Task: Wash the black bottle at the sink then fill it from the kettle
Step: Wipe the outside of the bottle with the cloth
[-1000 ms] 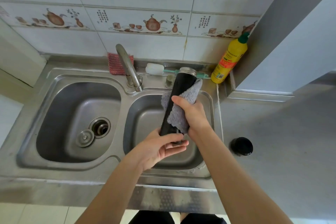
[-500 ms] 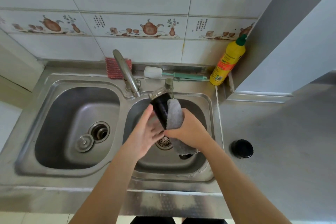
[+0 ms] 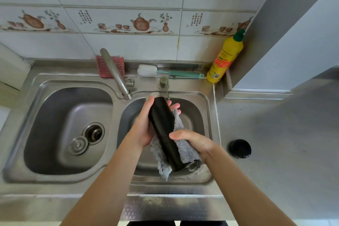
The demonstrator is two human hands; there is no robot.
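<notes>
The black bottle (image 3: 165, 130) lies slanted over the right basin of the steel sink (image 3: 209, 108), its silver mouth pointing away toward the tap. My left hand (image 3: 145, 126) cups the bottle's upper part from the left, fingers wrapped behind it. My right hand (image 3: 194, 142) presses a grey cloth (image 3: 185, 149) against the bottle's lower right side. The cloth hangs below the bottle's base. The bottle's black cap (image 3: 239, 148) stands on the counter to the right of the sink. No kettle is in view.
A tap (image 3: 114, 73) leans over the divider between the basins. The left basin holds a drain and a loose plug (image 3: 78, 145). Behind the sink lie a red scourer (image 3: 110, 66), a green-handled bottle brush (image 3: 170, 73) and a yellow detergent bottle (image 3: 224, 58).
The bottle has tipped down from near upright to a slant over the right basin. My left hand moved from its base up to its neck, and my right hand with the cloth slid down its lower side.
</notes>
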